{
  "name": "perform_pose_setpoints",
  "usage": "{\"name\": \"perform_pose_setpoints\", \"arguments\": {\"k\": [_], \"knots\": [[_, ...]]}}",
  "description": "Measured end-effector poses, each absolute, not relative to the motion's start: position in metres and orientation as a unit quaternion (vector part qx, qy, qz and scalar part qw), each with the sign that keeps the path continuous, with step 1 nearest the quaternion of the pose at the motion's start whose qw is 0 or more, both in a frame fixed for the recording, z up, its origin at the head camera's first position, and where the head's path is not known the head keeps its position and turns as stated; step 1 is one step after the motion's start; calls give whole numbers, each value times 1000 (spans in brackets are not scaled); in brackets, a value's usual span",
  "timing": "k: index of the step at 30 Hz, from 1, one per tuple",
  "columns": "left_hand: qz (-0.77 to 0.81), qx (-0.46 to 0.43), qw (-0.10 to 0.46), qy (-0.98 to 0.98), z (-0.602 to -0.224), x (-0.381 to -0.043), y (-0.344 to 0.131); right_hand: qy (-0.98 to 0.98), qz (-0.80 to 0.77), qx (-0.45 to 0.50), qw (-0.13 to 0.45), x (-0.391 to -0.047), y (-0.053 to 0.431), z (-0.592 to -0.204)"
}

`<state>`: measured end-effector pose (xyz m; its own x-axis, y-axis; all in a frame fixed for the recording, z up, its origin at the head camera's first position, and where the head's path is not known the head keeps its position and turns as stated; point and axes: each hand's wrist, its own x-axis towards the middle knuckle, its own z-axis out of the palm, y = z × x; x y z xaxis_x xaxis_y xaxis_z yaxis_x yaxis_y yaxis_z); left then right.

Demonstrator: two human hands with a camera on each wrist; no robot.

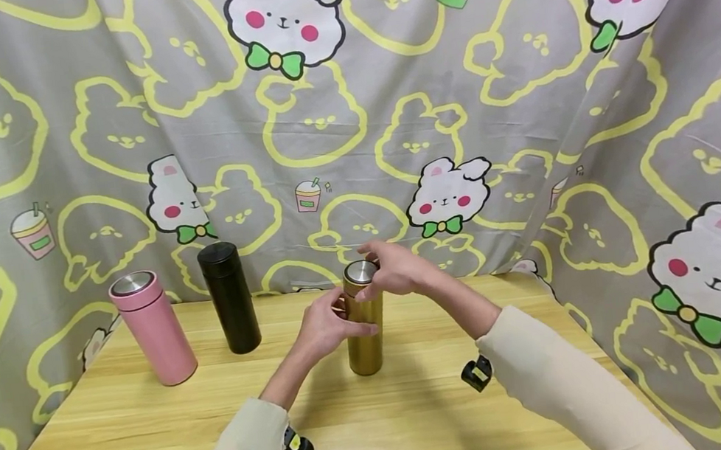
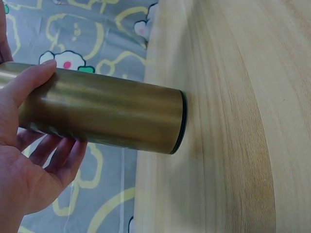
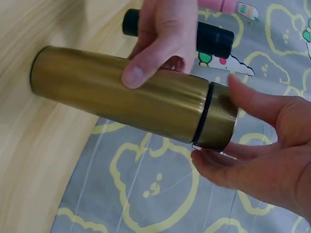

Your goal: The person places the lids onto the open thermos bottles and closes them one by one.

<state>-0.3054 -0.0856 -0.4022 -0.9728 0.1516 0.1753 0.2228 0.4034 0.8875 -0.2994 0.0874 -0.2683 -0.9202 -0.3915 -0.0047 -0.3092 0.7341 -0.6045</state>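
Observation:
A gold thermos flask (image 1: pixel 366 354) stands upright on the wooden table. My left hand (image 1: pixel 324 327) grips its body, the thumb across the near side and the fingers curled behind, as the left wrist view also shows on the gold wall (image 2: pixel 121 111). At the top, my right hand (image 1: pixel 397 269) holds the gold lid (image 3: pixel 223 119) between thumb and fingers. The lid has a silver disc on top. A dark ring shows between lid and body in the right wrist view. The flask's black-rimmed base meets the tabletop.
To the left stand a pink thermos flask (image 1: pixel 158 337) and a black thermos flask (image 1: pixel 232 306), both upright with their lids on. A grey patterned curtain (image 1: pixel 323 133) hangs behind the table (image 1: pixel 384 430) and along its sides.

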Motion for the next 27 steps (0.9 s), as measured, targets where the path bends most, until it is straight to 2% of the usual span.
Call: {"name": "perform_pose_setpoints", "arguments": {"k": [6, 13, 27], "knots": [[-533, -115, 37, -837, -403, -307, -85, 922, -304, -226, 73, -302, 90, -265], [-533, -112, 37, -838, -403, -306, -85, 925, -309, -210, 65, -303, 89, -266], [-524, -109, 47, -844, -404, -304, -85, 948, -286, -133, -51, -299, 82, -285]]}}
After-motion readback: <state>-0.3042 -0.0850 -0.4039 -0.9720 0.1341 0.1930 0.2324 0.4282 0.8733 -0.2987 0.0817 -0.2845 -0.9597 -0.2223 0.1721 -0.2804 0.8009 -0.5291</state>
